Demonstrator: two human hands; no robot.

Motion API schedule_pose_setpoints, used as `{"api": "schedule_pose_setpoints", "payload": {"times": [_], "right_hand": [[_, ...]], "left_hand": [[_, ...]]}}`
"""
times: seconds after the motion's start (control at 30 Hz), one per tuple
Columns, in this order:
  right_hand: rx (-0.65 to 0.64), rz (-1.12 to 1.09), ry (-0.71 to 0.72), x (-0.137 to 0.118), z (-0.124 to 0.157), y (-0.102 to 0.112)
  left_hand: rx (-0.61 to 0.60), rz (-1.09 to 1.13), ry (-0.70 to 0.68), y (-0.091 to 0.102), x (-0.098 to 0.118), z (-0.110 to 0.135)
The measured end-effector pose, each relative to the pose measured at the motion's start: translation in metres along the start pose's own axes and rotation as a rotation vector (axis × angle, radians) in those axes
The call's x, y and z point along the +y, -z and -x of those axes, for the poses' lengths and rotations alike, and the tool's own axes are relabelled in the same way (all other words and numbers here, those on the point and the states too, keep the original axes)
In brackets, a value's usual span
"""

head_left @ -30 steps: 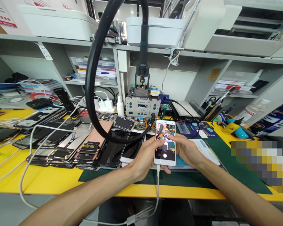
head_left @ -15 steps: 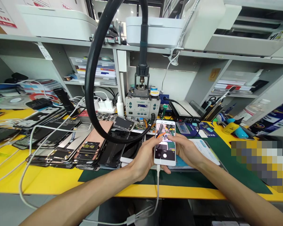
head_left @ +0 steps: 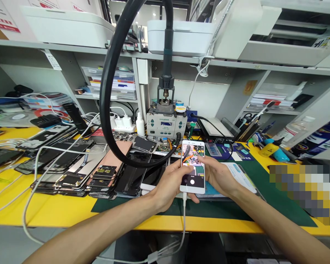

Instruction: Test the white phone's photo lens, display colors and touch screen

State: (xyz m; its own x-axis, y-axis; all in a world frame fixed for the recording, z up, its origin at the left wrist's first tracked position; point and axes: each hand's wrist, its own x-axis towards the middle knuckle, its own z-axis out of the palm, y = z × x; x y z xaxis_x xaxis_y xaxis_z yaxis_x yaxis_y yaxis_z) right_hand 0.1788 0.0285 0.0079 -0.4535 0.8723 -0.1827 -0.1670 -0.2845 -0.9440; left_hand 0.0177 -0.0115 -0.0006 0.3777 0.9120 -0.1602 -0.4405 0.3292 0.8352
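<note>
A white smartphone (head_left: 193, 167) is held upright over the green work mat (head_left: 236, 209), its screen lit with a camera app. My left hand (head_left: 167, 183) is wrapped round its left edge from below. My right hand (head_left: 217, 176) grips the right edge, thumb resting on the screen near the middle. A white charging cable (head_left: 183, 220) runs from the phone's bottom port down past the table's front edge.
A pile of phone screens and back covers (head_left: 79, 168) covers the yellow table (head_left: 57, 212) at left. A thick black hose (head_left: 107, 80) loops over the rework station (head_left: 166, 123) behind the phone. Tools and bottles (head_left: 272, 150) lie at right; shelves stand behind.
My right thumb has shifted a little on the screen, and the picture on the screen has changed slightly. Both hands and the phone stay in place.
</note>
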Motion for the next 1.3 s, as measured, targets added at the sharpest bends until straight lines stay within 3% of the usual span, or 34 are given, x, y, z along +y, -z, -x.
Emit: {"api": "schedule_pose_setpoints", "payload": {"times": [1.3], "right_hand": [[-0.026, 0.047, 0.021, 0.0, -0.0001, 0.0011]], "left_hand": [[0.01, 0.003, 0.006, -0.0015, 0.0019, 0.0014]]}}
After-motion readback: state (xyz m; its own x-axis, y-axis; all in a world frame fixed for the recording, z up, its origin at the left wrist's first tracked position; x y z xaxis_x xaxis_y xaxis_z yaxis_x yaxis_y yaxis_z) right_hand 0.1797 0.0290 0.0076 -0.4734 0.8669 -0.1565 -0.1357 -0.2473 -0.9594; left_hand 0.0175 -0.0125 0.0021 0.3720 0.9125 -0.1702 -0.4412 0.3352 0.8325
